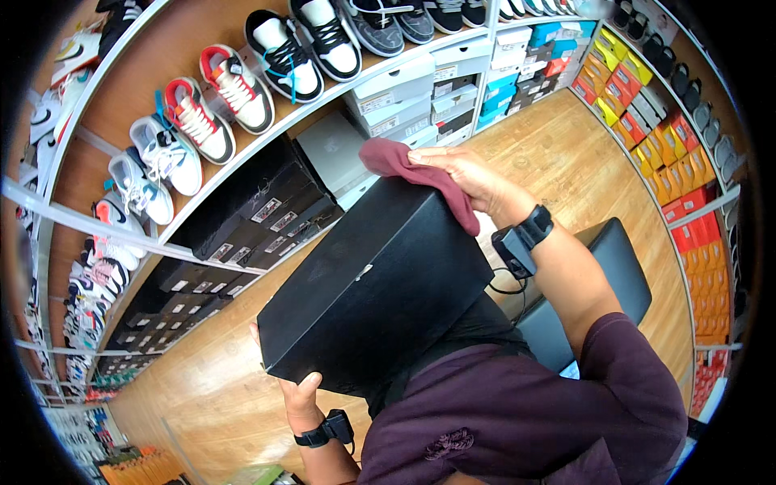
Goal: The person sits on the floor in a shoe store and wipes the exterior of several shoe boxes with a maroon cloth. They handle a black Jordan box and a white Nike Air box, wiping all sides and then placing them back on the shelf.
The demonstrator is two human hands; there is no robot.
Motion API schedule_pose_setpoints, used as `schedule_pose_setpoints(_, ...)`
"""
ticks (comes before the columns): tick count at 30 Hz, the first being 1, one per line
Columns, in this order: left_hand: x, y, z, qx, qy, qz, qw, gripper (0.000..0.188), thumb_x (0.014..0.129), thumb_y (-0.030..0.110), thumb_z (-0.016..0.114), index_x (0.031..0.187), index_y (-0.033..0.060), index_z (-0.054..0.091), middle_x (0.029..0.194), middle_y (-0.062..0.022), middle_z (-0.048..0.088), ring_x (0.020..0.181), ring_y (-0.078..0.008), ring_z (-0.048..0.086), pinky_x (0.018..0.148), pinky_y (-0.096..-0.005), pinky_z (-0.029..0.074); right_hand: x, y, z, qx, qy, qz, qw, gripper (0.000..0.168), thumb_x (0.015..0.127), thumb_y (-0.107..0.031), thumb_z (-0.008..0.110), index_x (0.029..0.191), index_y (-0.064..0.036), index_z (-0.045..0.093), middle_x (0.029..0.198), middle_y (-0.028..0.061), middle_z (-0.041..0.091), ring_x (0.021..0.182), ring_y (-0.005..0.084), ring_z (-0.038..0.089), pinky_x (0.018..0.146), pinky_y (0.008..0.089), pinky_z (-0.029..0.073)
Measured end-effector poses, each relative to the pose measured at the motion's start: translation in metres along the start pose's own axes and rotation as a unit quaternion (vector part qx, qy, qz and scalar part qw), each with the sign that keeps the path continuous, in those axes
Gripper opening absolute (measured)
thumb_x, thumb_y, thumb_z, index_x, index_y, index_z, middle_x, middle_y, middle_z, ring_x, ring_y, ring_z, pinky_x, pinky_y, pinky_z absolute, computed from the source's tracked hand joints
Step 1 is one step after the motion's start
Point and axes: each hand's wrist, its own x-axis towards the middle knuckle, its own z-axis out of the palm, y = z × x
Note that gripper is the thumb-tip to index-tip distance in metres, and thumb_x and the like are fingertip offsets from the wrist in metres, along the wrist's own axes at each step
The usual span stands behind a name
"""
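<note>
A large black shoe box [364, 285] is held tilted in front of my body, with a small pale scuff on its long edge. My left hand [300, 391] grips its lower left end, thumb on the near side and fingers partly hidden behind the box. At the opposite end, my right hand [458, 173] holds a maroon cloth [418, 170]. The cloth drapes over the box's upper right edge and touches it. Both wrists wear black strapped devices.
Shelves of sneakers [236, 91] curve along the left, above stacked black boxes [254, 212] and light grey boxes [397, 91]. Orange and red boxes [667, 151] line the right wall. A dark padded bench [612, 260] stands beside me on the wooden floor [527, 139].
</note>
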Motion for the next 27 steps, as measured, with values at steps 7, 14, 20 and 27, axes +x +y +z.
schedule_pose_setpoints(7, 0.007, -0.021, -0.013, -0.071, 0.027, -0.008, 0.997, 0.104, 0.080, 0.036, 0.082, 0.161, 0.0035, 0.025, 0.153, -0.0159, 0.050, 0.137, -0.0332, 0.052, 0.116, -0.0473, 0.042, 0.004, 0.027, -0.003, 0.071, -0.002, 0.002, 0.997, 0.034, 0.105, -0.024, 0.067, 0.125, 0.002, 0.070, 0.113, 0.0104, 0.076, 0.092, 0.0142, 0.072, 0.084, 0.0282, 0.059)
schedule_pose_setpoints(14, 0.021, -0.058, -0.041, -0.175, 0.072, -0.067, 0.980, 0.089, 0.086, 0.035, 0.077, 0.158, 0.0021, 0.037, 0.150, -0.0170, 0.054, 0.134, -0.0349, 0.056, 0.114, -0.0483, 0.045, -0.027, 0.072, -0.031, -0.056, -0.021, 0.101, 0.993, 0.036, 0.111, -0.029, 0.055, 0.127, 0.000, 0.070, 0.110, 0.0092, 0.076, 0.093, 0.0139, 0.072, 0.085, 0.0293, 0.058)
schedule_pose_setpoints(20, 0.050, -0.045, -0.008, -0.240, 0.109, -0.171, 0.950, 0.072, 0.096, 0.043, 0.067, 0.151, 0.0017, 0.047, 0.144, -0.0174, 0.060, 0.129, -0.0351, 0.060, 0.110, -0.0486, 0.050, -0.056, 0.134, -0.078, -0.014, -0.001, 0.066, 0.998, 0.036, 0.113, -0.024, 0.051, 0.132, 0.002, 0.066, 0.121, 0.0078, 0.072, 0.106, 0.0128, 0.067, 0.098, 0.0277, 0.052)
schedule_pose_setpoints(27, 0.066, -0.081, -0.019, -0.258, 0.077, -0.226, 0.936, 0.068, 0.100, 0.048, 0.061, 0.149, 0.0019, 0.051, 0.144, -0.0154, 0.062, 0.129, -0.0335, 0.061, 0.109, -0.0492, 0.051, -0.063, 0.158, -0.067, 0.104, 0.029, -0.026, 0.994, 0.035, 0.113, -0.018, 0.051, 0.141, 0.002, 0.059, 0.127, 0.0047, 0.069, 0.112, 0.0118, 0.064, 0.101, 0.0280, 0.052)
